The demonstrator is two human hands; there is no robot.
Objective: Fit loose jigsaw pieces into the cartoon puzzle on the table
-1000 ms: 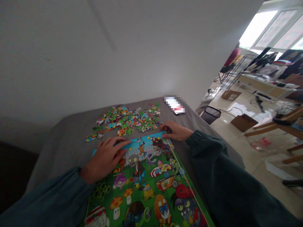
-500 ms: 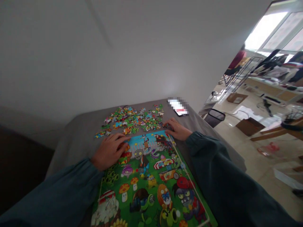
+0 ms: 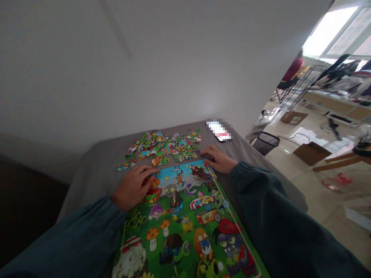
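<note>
A colourful cartoon puzzle board (image 3: 185,224) lies on a grey table (image 3: 95,173) in front of me. My left hand (image 3: 133,187) rests flat on the board's far left corner, fingers spread. My right hand (image 3: 217,159) rests flat on the far right corner, fingers touching the board's edge. Just beyond the board a heap of several loose puzzle pieces (image 3: 164,148) is spread over the table. Neither hand holds a piece. Both arms wear dark teal sleeves.
A phone (image 3: 219,131) lies at the table's far right corner. A white wall stands behind the table. To the right, on the tiled floor, are a black bin (image 3: 265,142), cardboard boxes (image 3: 311,152), wooden furniture and a person far off by the windows.
The view shifted a little, so the board and hands sit higher and further right. Both hands stayed flat on the board's far corners; the left hand slid slightly toward the corner.
</note>
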